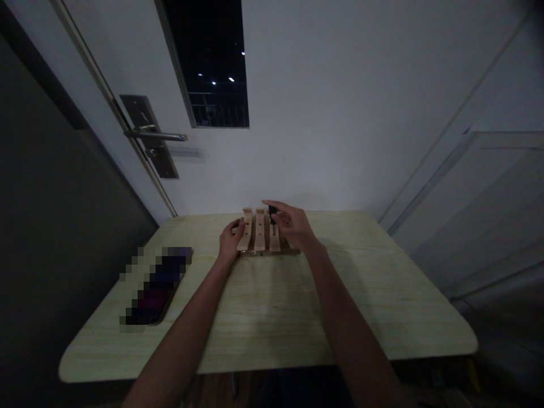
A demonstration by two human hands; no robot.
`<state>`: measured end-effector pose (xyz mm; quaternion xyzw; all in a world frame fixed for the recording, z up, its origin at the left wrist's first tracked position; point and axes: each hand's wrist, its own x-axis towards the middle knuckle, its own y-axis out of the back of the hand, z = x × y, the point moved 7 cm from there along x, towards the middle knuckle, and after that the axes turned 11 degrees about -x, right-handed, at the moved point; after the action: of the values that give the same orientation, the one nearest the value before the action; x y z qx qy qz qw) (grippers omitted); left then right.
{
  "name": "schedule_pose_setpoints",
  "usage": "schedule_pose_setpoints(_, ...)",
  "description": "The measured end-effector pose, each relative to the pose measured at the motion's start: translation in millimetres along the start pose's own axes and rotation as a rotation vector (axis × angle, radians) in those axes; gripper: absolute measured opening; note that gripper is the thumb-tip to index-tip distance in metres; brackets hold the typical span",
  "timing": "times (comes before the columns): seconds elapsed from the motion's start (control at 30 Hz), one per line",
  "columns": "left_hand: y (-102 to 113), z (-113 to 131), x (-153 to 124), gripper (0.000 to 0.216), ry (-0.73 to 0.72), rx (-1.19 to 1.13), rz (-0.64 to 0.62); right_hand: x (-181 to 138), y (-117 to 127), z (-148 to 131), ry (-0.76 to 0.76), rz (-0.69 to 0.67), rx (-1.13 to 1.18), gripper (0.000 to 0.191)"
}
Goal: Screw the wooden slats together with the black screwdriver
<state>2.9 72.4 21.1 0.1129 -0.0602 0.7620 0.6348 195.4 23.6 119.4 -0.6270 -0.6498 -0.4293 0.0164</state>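
Near the far edge of the table lies a wooden piece with several pale curved slats, dark holes showing in them. A base strip runs under their near ends. My left hand grips the left end, its thumb against the leftmost slat and its fingers partly hidden behind. A black-handled screwdriver stands nearly upright between the thumb and fingers of my right hand, with one finger stretched out over its top. Its shaft points down at a slat right of the middle; whether the tip sits in a hole is too small to tell.
A dark phone-like slab, partly blurred out, lies at the left of the pale wooden table. Behind the table stands a white door with a metal handle and a dark window. The table's near corners are rounded.
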Motion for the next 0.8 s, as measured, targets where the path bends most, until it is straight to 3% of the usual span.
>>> schedule_pose_setpoints(0.23, 0, -8, 3, 0.053, 0.015, -0.035, -0.005, 2, 11, -1, -0.048, 0.098, -0.172, 0.023)
schedule_pose_setpoints(0.5, 1, -10, 4, 0.049, 0.003, -0.042, 0.012, -1, 10, 2, -0.005, 0.083, -0.249, 0.037)
schedule_pose_setpoints(0.8, 1, -10, 5, 0.05, -0.014, -0.032, 0.014, 0, 4, 0, 0.027, 0.009, -0.143, 0.045)
